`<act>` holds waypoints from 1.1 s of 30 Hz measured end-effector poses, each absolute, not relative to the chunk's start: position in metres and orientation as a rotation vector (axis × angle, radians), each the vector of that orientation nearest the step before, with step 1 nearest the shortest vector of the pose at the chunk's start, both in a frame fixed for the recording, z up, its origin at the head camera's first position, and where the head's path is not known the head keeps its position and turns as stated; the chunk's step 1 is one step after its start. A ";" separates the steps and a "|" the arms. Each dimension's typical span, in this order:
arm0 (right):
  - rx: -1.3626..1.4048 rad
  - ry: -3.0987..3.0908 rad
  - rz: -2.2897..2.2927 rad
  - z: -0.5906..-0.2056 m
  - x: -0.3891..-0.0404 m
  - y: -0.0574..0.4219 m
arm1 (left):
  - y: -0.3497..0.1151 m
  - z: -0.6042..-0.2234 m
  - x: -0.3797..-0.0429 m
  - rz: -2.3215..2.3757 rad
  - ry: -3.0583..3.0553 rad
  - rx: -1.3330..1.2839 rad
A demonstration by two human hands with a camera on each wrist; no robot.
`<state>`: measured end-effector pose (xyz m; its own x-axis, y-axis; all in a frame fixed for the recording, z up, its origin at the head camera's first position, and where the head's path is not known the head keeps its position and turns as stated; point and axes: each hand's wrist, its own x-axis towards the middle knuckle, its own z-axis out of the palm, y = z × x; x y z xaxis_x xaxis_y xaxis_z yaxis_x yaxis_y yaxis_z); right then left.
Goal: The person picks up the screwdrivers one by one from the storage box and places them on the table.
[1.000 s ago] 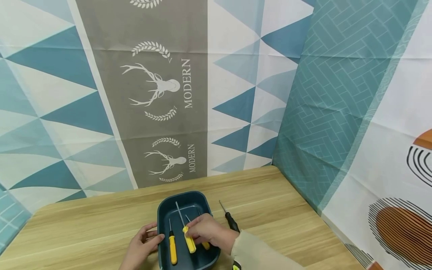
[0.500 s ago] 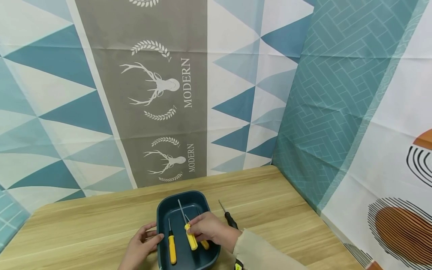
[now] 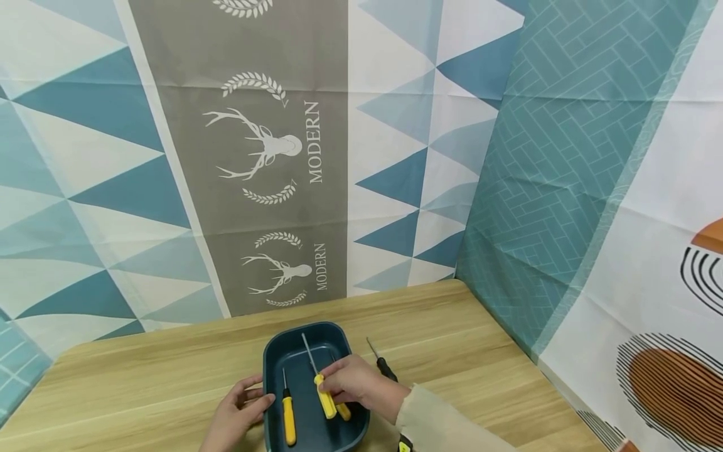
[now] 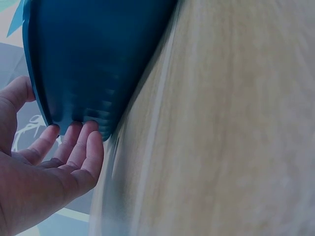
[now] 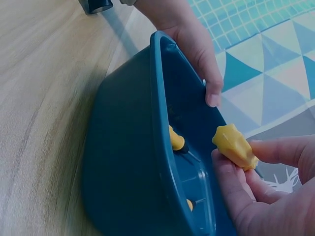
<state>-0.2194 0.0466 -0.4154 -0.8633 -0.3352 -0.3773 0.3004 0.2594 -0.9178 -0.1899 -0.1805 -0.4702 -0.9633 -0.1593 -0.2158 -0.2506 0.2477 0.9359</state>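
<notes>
My right hand [image 3: 361, 383] pinches the yellow handle of a screwdriver [image 3: 326, 397] between thumb and fingers, above the dark blue tray [image 3: 305, 433]. Its metal shaft slants toward the tray's far end. In the right wrist view the fluted handle [image 5: 234, 145] shows end-on. Inside the tray lies a yellow-and-black screwdriver [image 3: 289, 417] on the left. Another screwdriver with a yellow handle [image 3: 343, 412] is partly hidden under my right hand. My left hand [image 3: 237, 408] holds the tray's left side, thumb over the rim, fingertips against the outer wall [image 4: 88, 59].
A black-handled screwdriver [image 3: 385, 368] lies on the wooden table [image 3: 169, 383] right of the tray, partly covered by my right arm. A small black-and-yellow thing [image 3: 405, 443] shows by the sleeve; its kind is unclear. Patterned cloths [image 3: 282, 188] hang behind and to the right.
My right hand has shifted slightly right with the pinched screwdriver, whose tip also moved right. The left hand and the tray stay nearly where they were.
</notes>
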 end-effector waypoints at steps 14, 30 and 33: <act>-0.034 2.036 -1.678 -0.414 -0.223 0.055 | -0.181 -0.471 -0.190 1.852 2.430 -0.387; -0.030 2.061 -1.688 -0.408 -0.224 0.065 | -0.181 -0.471 -0.191 1.825 2.430 -0.386; -0.018 2.053 -1.695 -0.409 -0.225 0.067 | -0.181 -0.471 -0.191 1.828 2.429 -0.389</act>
<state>-0.2248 0.0667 -0.4087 -0.8872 -0.3034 -0.3475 0.2837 0.2353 -0.9296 -0.1910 -0.1814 -0.4714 -0.9648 -0.1552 -0.2123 -0.2470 0.2574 0.9342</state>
